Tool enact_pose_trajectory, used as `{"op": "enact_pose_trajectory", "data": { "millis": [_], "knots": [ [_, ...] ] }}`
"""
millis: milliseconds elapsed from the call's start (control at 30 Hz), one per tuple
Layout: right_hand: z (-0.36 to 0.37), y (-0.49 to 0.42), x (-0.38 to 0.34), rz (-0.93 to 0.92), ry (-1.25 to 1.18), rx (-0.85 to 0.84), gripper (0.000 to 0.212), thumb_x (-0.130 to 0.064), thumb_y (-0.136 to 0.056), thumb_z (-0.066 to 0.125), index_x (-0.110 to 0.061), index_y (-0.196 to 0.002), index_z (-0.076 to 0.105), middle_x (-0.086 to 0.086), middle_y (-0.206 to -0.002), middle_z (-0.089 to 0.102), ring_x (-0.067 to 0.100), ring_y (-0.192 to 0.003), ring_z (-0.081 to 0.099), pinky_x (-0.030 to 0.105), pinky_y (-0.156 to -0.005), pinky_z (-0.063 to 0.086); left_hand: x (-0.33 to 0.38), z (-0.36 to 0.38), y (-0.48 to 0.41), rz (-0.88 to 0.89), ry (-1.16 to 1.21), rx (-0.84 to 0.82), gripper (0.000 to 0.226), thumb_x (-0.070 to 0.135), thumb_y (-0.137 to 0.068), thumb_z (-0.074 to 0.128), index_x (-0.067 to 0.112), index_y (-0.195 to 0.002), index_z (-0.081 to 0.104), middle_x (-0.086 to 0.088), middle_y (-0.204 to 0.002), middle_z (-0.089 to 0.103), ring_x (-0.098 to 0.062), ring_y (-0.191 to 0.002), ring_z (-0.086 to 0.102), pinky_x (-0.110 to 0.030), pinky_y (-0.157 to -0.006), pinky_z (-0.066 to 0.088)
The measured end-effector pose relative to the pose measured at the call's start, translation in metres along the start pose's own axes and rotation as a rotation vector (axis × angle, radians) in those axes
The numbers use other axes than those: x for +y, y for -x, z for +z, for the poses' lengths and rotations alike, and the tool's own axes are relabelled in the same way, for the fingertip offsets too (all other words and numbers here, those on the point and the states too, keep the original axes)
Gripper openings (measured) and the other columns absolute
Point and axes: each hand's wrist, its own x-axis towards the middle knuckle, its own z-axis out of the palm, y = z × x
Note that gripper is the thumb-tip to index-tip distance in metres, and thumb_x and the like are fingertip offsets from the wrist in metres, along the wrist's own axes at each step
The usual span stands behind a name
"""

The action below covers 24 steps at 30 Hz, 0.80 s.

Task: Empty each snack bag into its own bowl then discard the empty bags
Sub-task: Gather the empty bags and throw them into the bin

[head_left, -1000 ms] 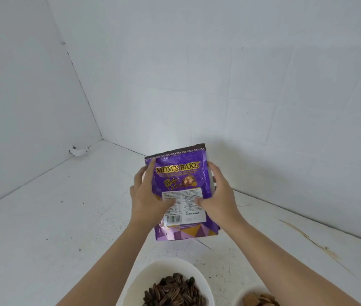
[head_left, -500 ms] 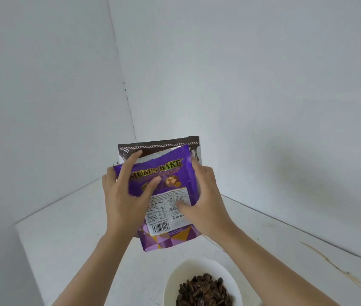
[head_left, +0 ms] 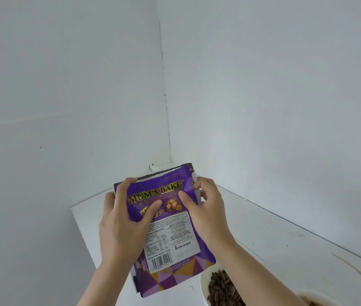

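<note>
I hold the purple snack bag (head_left: 173, 237) up in front of me with both hands, above the white worktop (head_left: 263, 235) and not touching it. The bag stands nearly upright, tipped a little to the right, with its printed side and white label with a barcode facing me (the gold lettering reads MUM'S BAKE). My left hand (head_left: 122, 224) grips the bag's left edge: the thumb lies across the front just under the lettering, and the fingers curl over the upper left corner and round the back. My right hand (head_left: 206, 210) pinches the upper right edge, thumb pressed on the front beside the picture of the snack, fingers curled behind the side seam. The top of the bag shows a pale inner strip along its edge; I cannot tell how far it is open. Below the bag's lower right corner, a white bowl (head_left: 202, 286) sits on the worktop holding dark brown seeds (head_left: 221, 288), partly hidden by my right forearm. Just beyond that arm, the rim of a second bowl (head_left: 315, 293) shows at the bottom edge, its contents mostly cut off. Plain white walls meet in a corner behind the bag.
</note>
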Motion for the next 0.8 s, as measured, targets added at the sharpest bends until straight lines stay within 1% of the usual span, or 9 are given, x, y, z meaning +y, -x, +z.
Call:
{"op": "enact_pose_trajectory", "data": {
  "millis": [100,167,233,300,367,433,567,700,800],
  "knots": [
    [0.011,0.018,-0.001,-0.048,-0.027,-0.048,0.034,-0.024,-0.091,0.071,-0.030,-0.119,0.053,-0.013,-0.126,0.055,-0.002,-0.110,0.059,0.013,-0.063,0.056,-0.005,-0.017,0.017,-0.055,0.012,0.009,0.062,0.045,-0.077,0.081,0.044,-0.128,0.046,0.007,-0.134,0.038,0.009,-0.089,0.057,-0.041,-0.084,0.058],
    [0.019,0.030,-0.002,-0.133,-0.028,-0.119,0.052,-0.022,-0.094,0.066,-0.037,-0.138,0.044,-0.018,-0.142,0.041,0.004,-0.131,0.048,0.021,-0.072,0.061,-0.007,-0.028,0.028,-0.045,0.023,0.018,0.060,0.039,-0.078,0.082,0.047,-0.127,0.047,0.013,-0.150,0.023,0.004,-0.098,0.061,-0.037,-0.088,0.056],
    [0.027,0.043,-0.003,-0.231,0.041,-0.173,0.062,-0.025,-0.096,0.058,-0.041,-0.150,0.033,-0.021,-0.154,0.024,0.004,-0.142,0.034,0.026,-0.078,0.062,-0.010,-0.038,0.039,0.004,-0.014,0.022,0.063,0.039,-0.080,0.081,0.049,-0.133,0.048,0.023,-0.162,0.010,-0.001,-0.113,0.060,-0.033,-0.088,0.050],
    [0.034,0.054,-0.004,-0.298,0.135,-0.212,0.065,-0.029,-0.096,0.053,-0.044,-0.154,0.026,-0.023,-0.161,0.011,0.003,-0.144,0.031,0.026,-0.080,0.062,-0.017,-0.048,0.047,0.071,-0.065,0.013,0.064,0.043,-0.082,0.076,0.049,-0.139,0.049,0.022,-0.166,0.012,0.009,-0.122,0.050,-0.028,-0.085,0.047],
    [0.040,0.064,-0.005,-0.354,0.239,-0.248,0.063,-0.033,-0.097,0.047,-0.045,-0.154,0.025,-0.024,-0.162,0.009,0.004,-0.145,0.030,0.024,-0.083,0.061,-0.022,-0.061,0.053,0.090,-0.127,-0.021,0.064,0.050,-0.084,0.069,0.053,-0.143,0.045,0.019,-0.164,0.022,0.012,-0.113,0.049,-0.022,-0.077,0.045],
    [0.047,0.071,-0.006,-0.403,0.337,-0.300,0.061,-0.035,-0.097,0.044,-0.046,-0.154,0.024,-0.024,-0.161,0.012,0.003,-0.148,0.021,0.026,-0.088,0.060,-0.029,-0.075,0.059,0.069,-0.225,-0.070,0.062,0.058,-0.087,0.061,0.061,-0.144,0.038,0.016,-0.160,0.031,0.005,-0.097,0.054,-0.020,-0.065,0.044],
    [0.065,0.090,-0.015,-0.425,0.416,-0.411,0.064,-0.027,-0.100,0.056,-0.045,-0.154,0.026,-0.025,-0.159,0.009,0.002,-0.149,0.015,0.029,-0.095,0.057,-0.045,-0.108,0.071,0.035,-0.380,-0.143,0.059,0.059,-0.089,0.056,0.056,-0.146,0.041,0.007,-0.137,0.047,-0.002,-0.067,0.056,-0.012,-0.049,0.035],
    [0.086,0.115,-0.026,-0.406,0.469,-0.500,0.076,-0.044,-0.092,0.067,-0.046,-0.154,0.023,-0.022,-0.156,0.004,0.005,-0.144,0.022,0.030,-0.101,0.053,-0.058,-0.140,0.088,0.068,-0.457,-0.131,0.063,0.051,-0.085,0.068,0.049,-0.145,0.049,0.003,-0.128,0.048,0.000,-0.062,0.051,-0.013,-0.047,0.036],
    [0.103,0.135,-0.031,-0.412,0.533,-0.513,0.085,-0.046,-0.088,0.072,-0.045,-0.154,0.019,-0.017,-0.153,0.006,0.010,-0.137,0.031,0.030,-0.101,0.053,-0.066,-0.163,0.106,0.062,-0.486,-0.127,0.066,0.046,-0.083,0.075,0.048,-0.144,0.050,0.001,-0.126,0.046,0.001,-0.067,0.049,-0.017,-0.047,0.045]
  ]
}}
